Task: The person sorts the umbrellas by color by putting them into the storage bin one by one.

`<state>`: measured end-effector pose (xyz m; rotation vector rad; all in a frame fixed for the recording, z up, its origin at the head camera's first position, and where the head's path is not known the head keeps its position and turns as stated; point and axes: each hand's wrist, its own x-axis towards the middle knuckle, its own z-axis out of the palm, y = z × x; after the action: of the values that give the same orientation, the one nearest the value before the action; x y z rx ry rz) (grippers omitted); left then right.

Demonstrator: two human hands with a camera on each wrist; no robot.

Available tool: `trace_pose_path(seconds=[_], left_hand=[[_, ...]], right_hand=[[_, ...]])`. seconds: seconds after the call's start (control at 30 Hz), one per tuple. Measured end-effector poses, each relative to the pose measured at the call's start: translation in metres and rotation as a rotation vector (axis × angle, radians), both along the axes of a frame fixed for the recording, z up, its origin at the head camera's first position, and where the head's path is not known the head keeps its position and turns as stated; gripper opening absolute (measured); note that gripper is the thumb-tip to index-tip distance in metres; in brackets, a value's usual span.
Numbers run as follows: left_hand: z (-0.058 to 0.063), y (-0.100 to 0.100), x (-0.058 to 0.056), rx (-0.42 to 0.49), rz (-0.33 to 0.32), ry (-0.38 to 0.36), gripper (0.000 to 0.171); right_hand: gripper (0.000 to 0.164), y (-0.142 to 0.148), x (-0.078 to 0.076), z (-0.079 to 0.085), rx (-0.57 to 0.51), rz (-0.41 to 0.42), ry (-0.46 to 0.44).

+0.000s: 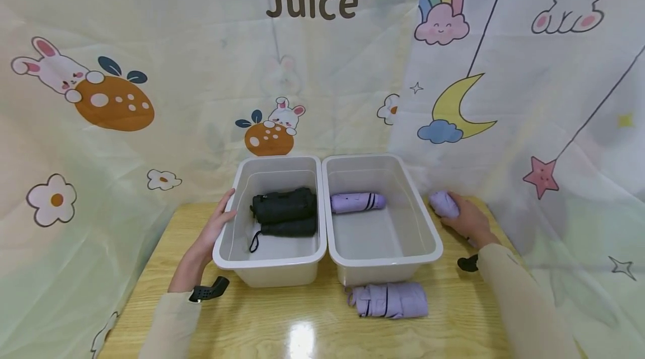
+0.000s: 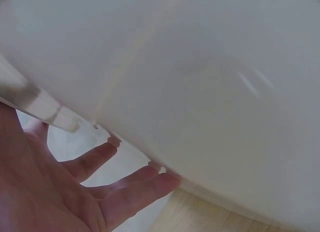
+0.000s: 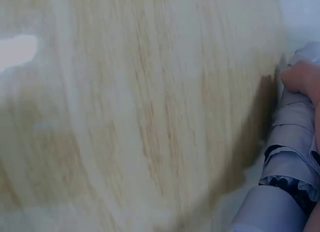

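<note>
My left hand point(image 1: 209, 236) lies along the outer left side of the left white bin point(image 1: 269, 264). In the left wrist view, straight fingers point(image 2: 132, 192) touch the bin's wall point(image 2: 215, 127). Two folded black umbrellas point(image 1: 284, 206) lie together inside that bin. To the right of the other white bin point(image 1: 385, 261), my right hand point(image 1: 468, 219) grips a folded lavender umbrella point(image 1: 444, 204) low over the table. Its wrapped canopy point(image 3: 292, 137) shows in the right wrist view, partly covered by the hand. Another lavender umbrella point(image 1: 355, 203) lies inside the right bin, near its left wall.
A third lavender umbrella point(image 1: 393, 300) lies on the wooden table point(image 1: 242, 320) in front of the right bin. The two bins stand side by side. A printed cloth point(image 1: 201, 96) hangs behind the table and along its sides.
</note>
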<state>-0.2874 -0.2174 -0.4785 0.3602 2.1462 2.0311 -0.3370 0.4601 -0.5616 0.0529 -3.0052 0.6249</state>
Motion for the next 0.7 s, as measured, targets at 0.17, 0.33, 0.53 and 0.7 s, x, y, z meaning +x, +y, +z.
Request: trace_pose_path(seconds=[0.17, 0.33, 0.53, 0.7], left_hand=[[0.000, 0.000, -0.001, 0.017, -0.016, 0.008, 0.059], [-0.002, -0.002, 0.000, 0.035, -0.018, 0.016, 0.059], [0.000, 0.000, -0.001, 0.032, -0.016, 0.013, 0.060], [0.000, -0.001, 0.001, 0.031, -0.015, 0.012, 0.060]], right_hand=[[0.089, 0.001, 0.009, 0.018, -0.065, 0.040, 0.067], [0.082, -0.007, 0.018, 0.058, -0.113, 0.151, 0.131], [0.082, -0.021, 0.027, 0.108, -0.066, 0.224, 0.171], [0.082, -0.037, 0.024, 0.137, -0.050, 0.296, 0.222]])
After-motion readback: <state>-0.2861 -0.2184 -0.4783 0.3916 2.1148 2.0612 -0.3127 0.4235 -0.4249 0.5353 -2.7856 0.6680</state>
